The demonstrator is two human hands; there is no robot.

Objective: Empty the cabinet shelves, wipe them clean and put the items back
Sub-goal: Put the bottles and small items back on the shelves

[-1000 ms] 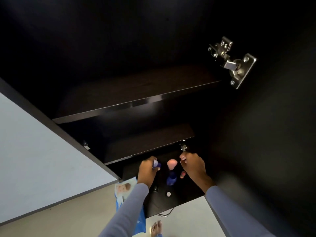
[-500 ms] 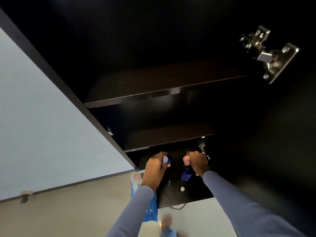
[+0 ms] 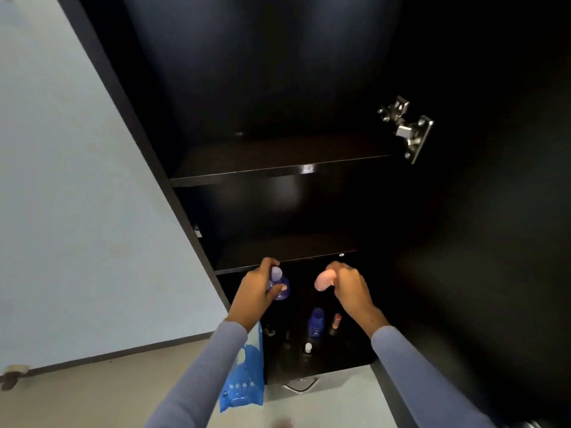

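A tall black cabinet stands open, with a bare upper shelf (image 3: 278,171) and a bare lower shelf (image 3: 278,257). My left hand (image 3: 256,291) grips a small purple-blue bottle (image 3: 279,284) just below the lower shelf's front edge. My right hand (image 3: 349,288) holds a pink rounded item (image 3: 324,279) beside it. On the cabinet's bottom board (image 3: 340,356) stand a blue bottle (image 3: 315,325), a pink-capped stick (image 3: 336,321) and a small white-topped item (image 3: 308,347).
A blue and white plastic pack (image 3: 244,381) leans at the cabinet's left foot. A metal hinge (image 3: 408,128) sticks out on the right side panel. A pale wall (image 3: 77,196) runs on the left, with grey floor (image 3: 108,390) below.
Both hands have lifted their items off the bottom board towards the lower shelf. The camera has tilted, showing more of the upper cabinet.
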